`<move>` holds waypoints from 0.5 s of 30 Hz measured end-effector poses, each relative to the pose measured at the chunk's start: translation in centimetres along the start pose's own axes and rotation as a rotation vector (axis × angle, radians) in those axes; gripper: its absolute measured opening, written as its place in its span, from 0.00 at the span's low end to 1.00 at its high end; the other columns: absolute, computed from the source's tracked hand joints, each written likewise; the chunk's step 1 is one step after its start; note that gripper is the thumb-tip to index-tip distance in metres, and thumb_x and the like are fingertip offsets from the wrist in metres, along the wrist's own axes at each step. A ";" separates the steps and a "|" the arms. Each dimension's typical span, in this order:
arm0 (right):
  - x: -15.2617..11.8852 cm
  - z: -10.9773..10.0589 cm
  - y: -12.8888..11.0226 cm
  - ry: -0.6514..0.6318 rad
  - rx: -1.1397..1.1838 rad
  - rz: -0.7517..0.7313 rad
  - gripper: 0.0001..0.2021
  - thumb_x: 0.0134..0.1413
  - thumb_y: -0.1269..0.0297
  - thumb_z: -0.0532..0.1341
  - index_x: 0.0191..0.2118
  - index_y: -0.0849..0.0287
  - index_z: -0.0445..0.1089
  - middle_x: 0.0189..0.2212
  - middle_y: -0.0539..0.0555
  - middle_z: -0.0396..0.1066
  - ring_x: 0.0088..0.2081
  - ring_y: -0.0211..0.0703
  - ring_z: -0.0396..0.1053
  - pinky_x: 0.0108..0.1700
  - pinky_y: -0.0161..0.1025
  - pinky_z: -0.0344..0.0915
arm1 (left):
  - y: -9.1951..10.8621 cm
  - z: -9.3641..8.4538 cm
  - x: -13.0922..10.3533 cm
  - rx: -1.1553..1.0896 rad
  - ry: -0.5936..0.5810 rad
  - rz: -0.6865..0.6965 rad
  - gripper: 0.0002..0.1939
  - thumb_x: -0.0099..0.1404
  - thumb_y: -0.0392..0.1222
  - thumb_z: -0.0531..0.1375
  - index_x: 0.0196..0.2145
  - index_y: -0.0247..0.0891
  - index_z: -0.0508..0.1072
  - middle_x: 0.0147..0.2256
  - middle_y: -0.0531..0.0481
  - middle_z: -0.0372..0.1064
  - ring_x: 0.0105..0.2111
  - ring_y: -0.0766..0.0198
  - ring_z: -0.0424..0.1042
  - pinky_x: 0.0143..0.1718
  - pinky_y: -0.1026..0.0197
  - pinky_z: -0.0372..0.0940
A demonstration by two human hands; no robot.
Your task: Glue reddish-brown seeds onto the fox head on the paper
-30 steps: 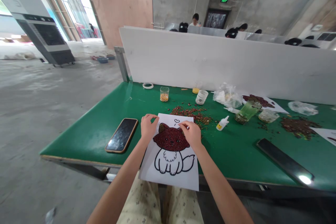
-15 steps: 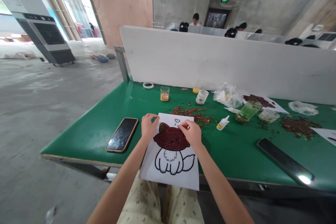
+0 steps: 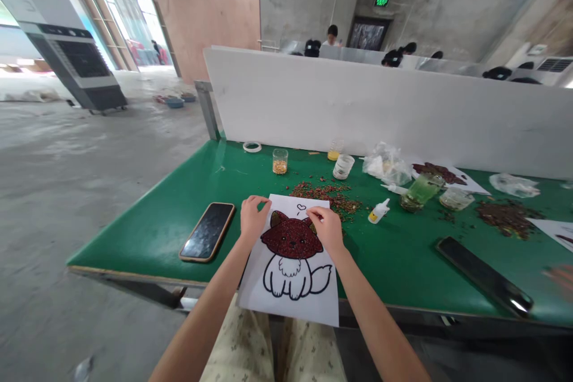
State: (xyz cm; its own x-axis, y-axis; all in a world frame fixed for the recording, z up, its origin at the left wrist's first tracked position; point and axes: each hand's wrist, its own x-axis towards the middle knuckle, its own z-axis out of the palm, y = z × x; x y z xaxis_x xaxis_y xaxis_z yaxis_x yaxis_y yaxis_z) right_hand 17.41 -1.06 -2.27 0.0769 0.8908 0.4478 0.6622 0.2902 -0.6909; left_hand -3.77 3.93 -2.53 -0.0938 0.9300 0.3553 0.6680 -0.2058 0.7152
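Observation:
A white sheet with a fox drawing [image 3: 286, 277] lies at the table's front edge, its lower part jutting past it. Dark red bits fill the fox's head [image 3: 292, 239]; the body and tail are white with black outlines. My left hand [image 3: 254, 218] is at the sheet's upper left edge, thumb and forefinger closed near the paper. My right hand [image 3: 326, 228] is pinched over the fox's right ear, below a small heart; whatever lies between its fingertips is too small to make out. Behind the sheet spreads a pile of brown and green bits [image 3: 331, 196].
A phone [image 3: 208, 231] lies left of the sheet, a glue bottle [image 3: 378, 211] right. Further back are glass cups [image 3: 280, 162], a green jar [image 3: 421, 191] and a plastic bag [image 3: 387, 164]. A black device [image 3: 483, 274] lies at the right, near another person's blurred hand [image 3: 561, 279].
My right hand's fingertips have shifted slightly right and up at the ear. Another person's hand has come into view at the right edge. My left hand has barely moved.

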 end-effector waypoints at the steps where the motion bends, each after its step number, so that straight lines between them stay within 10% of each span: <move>1: 0.0 0.0 0.1 -0.003 0.012 0.004 0.09 0.54 0.64 0.56 0.31 0.56 0.73 0.31 0.54 0.76 0.34 0.46 0.70 0.39 0.39 0.64 | 0.0 0.0 0.0 0.001 -0.002 0.000 0.09 0.59 0.43 0.56 0.29 0.39 0.74 0.36 0.48 0.72 0.40 0.57 0.66 0.45 0.56 0.59; 15: 0.2 -0.5 0.2 0.018 0.086 0.079 0.11 0.51 0.66 0.55 0.38 0.56 0.73 0.29 0.53 0.76 0.31 0.44 0.71 0.36 0.38 0.65 | -0.1 0.1 0.0 0.012 0.002 0.008 0.08 0.59 0.42 0.56 0.29 0.39 0.74 0.36 0.48 0.72 0.41 0.57 0.65 0.44 0.55 0.58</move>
State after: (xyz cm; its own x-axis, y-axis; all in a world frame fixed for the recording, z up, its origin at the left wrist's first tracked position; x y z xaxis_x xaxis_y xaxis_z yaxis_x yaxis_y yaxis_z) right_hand 17.96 -1.02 -2.06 0.1399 0.9060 0.3995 0.5874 0.2489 -0.7701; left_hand -3.74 3.96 -2.69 -0.0903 0.9278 0.3620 0.6776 -0.2092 0.7051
